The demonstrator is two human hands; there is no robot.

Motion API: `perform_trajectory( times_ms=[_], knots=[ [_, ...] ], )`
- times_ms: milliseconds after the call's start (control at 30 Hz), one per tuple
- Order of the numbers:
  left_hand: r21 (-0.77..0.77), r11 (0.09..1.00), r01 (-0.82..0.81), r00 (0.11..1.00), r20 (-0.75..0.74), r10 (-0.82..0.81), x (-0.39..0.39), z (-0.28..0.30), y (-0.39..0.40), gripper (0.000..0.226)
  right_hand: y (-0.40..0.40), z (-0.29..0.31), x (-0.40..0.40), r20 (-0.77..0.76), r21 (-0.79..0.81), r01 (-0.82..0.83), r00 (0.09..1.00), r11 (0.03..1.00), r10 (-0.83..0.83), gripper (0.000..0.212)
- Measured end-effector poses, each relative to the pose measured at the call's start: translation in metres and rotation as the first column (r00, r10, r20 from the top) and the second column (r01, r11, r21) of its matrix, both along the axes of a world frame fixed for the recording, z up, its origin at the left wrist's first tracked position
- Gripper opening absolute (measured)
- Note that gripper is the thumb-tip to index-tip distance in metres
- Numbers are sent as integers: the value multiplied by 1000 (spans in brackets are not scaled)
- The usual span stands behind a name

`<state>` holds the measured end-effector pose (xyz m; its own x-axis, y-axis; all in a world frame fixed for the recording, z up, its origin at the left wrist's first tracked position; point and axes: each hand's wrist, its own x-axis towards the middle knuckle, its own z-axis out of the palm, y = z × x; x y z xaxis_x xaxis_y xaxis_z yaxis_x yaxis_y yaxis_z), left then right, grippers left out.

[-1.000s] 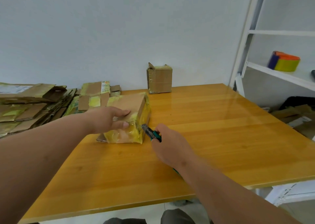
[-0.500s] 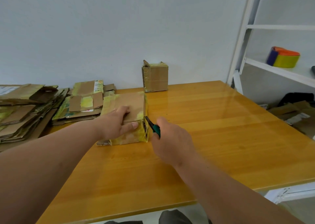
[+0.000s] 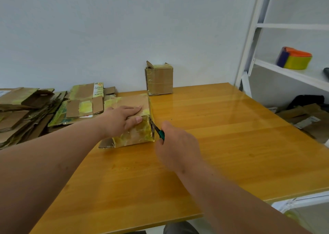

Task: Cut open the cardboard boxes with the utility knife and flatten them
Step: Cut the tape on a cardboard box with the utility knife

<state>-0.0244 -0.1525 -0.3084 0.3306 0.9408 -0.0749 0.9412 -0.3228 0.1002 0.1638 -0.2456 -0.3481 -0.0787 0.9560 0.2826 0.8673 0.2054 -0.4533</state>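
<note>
At the far left of the counter (image 3: pixel 222 144) lies a stack of flattened cardboard (image 3: pixel 23 112), several sheets deep, some with yellow tape. Just to its right rests another flattened piece (image 3: pixel 83 103) with a printed label at its upper edge.

My left hand (image 3: pixel 124 117) lies palm down on the top of the taped box (image 3: pixel 135 125), fingers straight and spread flat, thumb resting along the near upper edge. This box sits on the counter left of centre, wrapped in yellowish tape on its near face, with a loose flap lying flat at its near left corner.

The knife (image 3: pixel 157 130) meets the box at its near right vertical edge, blade tip touching the taped corner, green handle angled down toward me. My right hand (image 3: pixel 175 144) grips that handle, fingers curled round it; only the forward part of the handle shows beyond the hand.

Farther back, near the wall, a small upright box (image 3: pixel 160 80) stands on the counter, well apart from the first, with one top flap raised.

At the right stands a white shelf unit (image 3: pixel 249 43). One shelf carries a striped object (image 3: pixel 294 58) in purple, orange and yellow. More cardboard (image 3: pixel 302 116) lies on the floor below.
</note>
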Motion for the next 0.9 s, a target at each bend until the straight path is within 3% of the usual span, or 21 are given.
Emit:
perform_trajectory(
  times_ms=[233,333,433,567,633,700,800,833,900],
  knots=[
    [-2,998,-65,975,213,64,-3,7,-4,58,1,-5,4,60,-122,-39,997,992,46,15],
    [1,1000,-28,980,196,27,-4,9,-8,55,1,-8,6,94,-175,-67,992,982,85,7],
    [-6,1000,-16,982,189,16,-9,6,-10,55,1,-8,10,25,-208,-91,995,974,99,3],
    [-28,1000,14,967,254,-7,-24,8,-15,65,1,-4,25,-66,-127,-32,998,991,24,8],
    [-19,999,33,975,221,-28,-31,7,-19,61,2,0,27,-48,-179,-33,999,983,25,14],
    [-3,999,47,986,160,-46,-37,6,-24,54,4,7,28,-91,-328,-106,993,939,81,16],
    [18,994,105,994,-31,-104,-51,3,-31,49,7,14,35,-268,-600,-236,960,764,86,10],
    [22,994,109,991,-79,-107,-55,3,-33,48,8,15,38,-271,-636,-224,961,739,59,9],
    [45,995,91,991,-100,-86,-61,5,-35,45,16,12,41,-132,-619,-97,991,780,18,8]
  ],
)
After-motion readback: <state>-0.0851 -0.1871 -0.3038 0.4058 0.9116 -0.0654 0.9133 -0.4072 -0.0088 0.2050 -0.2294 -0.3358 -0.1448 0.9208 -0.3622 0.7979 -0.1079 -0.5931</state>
